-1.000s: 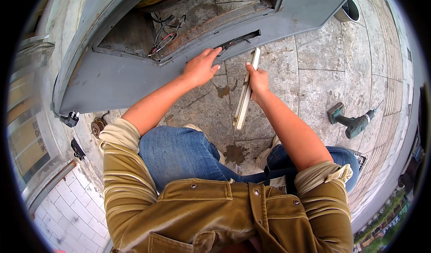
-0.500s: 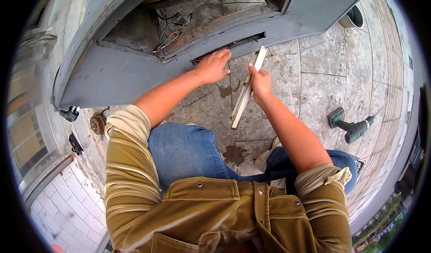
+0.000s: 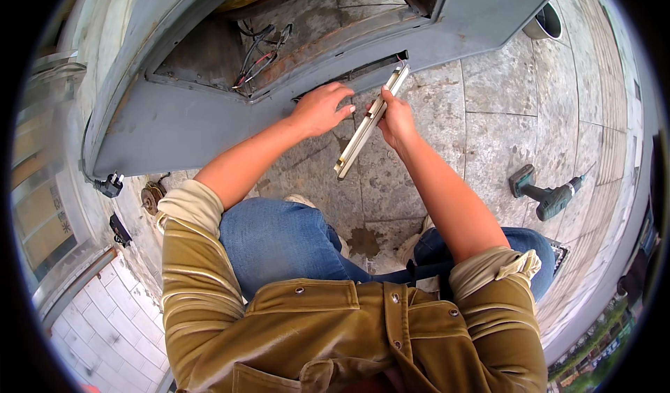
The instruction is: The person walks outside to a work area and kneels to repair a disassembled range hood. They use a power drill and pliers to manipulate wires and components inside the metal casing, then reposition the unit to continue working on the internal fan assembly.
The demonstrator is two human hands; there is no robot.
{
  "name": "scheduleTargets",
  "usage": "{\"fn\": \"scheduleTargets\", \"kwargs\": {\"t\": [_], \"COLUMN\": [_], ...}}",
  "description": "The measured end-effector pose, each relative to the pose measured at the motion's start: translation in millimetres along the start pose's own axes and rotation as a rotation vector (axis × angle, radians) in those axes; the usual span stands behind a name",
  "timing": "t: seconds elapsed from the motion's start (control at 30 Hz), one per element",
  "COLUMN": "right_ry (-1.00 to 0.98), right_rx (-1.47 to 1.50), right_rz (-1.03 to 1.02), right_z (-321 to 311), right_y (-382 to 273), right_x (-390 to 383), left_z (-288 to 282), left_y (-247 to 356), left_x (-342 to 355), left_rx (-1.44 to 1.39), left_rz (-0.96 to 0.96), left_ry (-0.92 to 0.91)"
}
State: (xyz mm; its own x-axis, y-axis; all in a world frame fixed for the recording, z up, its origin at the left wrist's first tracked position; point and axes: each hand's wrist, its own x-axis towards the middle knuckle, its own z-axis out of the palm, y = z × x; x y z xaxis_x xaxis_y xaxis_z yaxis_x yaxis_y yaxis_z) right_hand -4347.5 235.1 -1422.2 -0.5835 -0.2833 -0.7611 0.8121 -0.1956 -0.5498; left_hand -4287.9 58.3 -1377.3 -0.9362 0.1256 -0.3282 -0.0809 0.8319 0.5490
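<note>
A grey metal cabinet panel [image 3: 139, 121] has an open bay with loose wires [image 3: 258, 58] and a long narrow slot [image 3: 373, 64] along its lower edge. My left hand [image 3: 321, 110] is at the slot's left part, fingers curved but apart, apparently holding nothing. My right hand [image 3: 398, 117] grips a long cream strip [image 3: 352, 149], slanted with its upper end at the slot's right end, where a thin wire runs. The strip's side shows small brass-coloured fittings. The fingertips of my right hand are hidden behind it.
A cordless drill [image 3: 543, 196] lies on the paving at right. A metal bucket [image 3: 541, 23] is behind the panel's right end. A black plug [image 3: 108, 184], a round rusty part [image 3: 152, 198] and a small black item [image 3: 118, 229] are at left. My knees frame the lower area.
My right hand has moved slightly left with the strip, which has tilted further and turned to show its fittings. My left hand's fingers have shifted slightly along the slot and curled a little.
</note>
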Motion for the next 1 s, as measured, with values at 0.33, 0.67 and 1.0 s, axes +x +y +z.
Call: {"fn": "scheduleTargets", "kwargs": {"t": [0.33,0.67,1.0], "right_ry": [-0.003,0.012,0.167], "right_rx": [-0.07,-0.428,-0.223], "right_rz": [0.083,0.105,-0.241], "right_z": [27.7,24.2,-7.2], "right_y": [-8.3,-21.5,-37.8], "right_x": [32.4,46.2,60.0], "left_z": [-7.1,0.7,2.4], "left_y": [-8.2,-47.9,-54.8], "left_x": [-54.1,-42.0,-30.4], "left_rx": [0.119,0.31,0.598], "left_rz": [0.033,0.095,0.139], "left_ry": [0.054,0.223,0.274]}}
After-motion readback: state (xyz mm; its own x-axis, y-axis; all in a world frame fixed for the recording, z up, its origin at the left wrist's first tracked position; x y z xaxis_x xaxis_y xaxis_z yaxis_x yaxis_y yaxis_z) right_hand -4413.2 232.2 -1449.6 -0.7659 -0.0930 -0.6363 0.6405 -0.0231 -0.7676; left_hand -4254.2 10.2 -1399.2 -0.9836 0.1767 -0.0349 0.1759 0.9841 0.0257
